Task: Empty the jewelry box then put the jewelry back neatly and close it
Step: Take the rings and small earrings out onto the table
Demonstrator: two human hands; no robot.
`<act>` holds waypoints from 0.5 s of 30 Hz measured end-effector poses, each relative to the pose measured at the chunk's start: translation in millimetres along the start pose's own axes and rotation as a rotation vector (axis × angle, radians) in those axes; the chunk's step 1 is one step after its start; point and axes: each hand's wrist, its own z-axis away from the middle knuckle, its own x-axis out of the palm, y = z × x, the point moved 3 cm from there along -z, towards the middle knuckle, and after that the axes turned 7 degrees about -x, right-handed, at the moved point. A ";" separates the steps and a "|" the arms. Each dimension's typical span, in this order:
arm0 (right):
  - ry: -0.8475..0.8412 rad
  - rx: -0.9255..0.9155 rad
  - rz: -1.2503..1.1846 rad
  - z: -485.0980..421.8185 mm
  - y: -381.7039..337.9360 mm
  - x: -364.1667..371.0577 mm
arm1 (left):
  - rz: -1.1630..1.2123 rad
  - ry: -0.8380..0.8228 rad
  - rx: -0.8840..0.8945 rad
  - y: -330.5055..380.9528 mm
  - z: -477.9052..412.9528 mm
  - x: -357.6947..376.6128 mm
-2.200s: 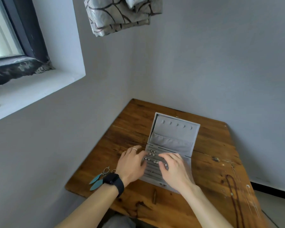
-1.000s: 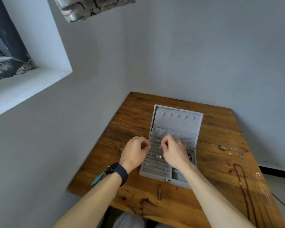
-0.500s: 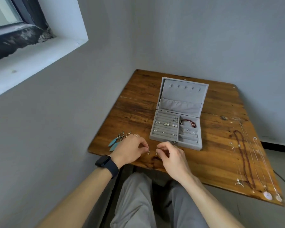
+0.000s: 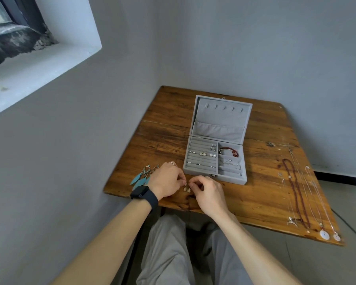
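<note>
At the near edge of the worn, knotted wooden table [image 4: 224,194], two small pale drop earrings [image 4: 187,189] are pinched, one by the fingertips of the left hand [image 4: 167,183] and one by those of the right hand [image 4: 209,192]; both hands are curled closed around them, just above the boards. A dark smartwatch [image 4: 143,193] is worn on the left wrist and a ring on one left finger. Beside that wrist, a pair of turquoise feather earrings [image 4: 141,177] is laid flat. Just beyond the hands the grey velvet jewelry box [image 4: 216,159] is seen open, its lid upright; small studs and pearl earrings are set in the ribbed slots on the left, a red beaded bracelet [image 4: 229,151] in the upper right compartment. Compared with half a second earlier, the hands are placed slightly nearer the box and the earrings are seen more plainly. Along the right edge, a dark beaded necklace [image 4: 296,192] and thin silver chains [image 4: 317,198] with round pendants are stretched out, well apart from the box
</note>
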 end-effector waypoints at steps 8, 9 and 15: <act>0.096 0.022 0.021 -1.8 4.7 2.4 | -0.018 0.073 -0.029 -0.1 -7.1 5.3; 0.103 0.023 0.025 -1.7 5.2 2.4 | -0.020 0.079 -0.027 0.1 -7.4 5.8; 0.160 0.024 0.031 -0.4 7.0 4.3 | -0.011 0.105 -0.008 1.9 -8.1 11.3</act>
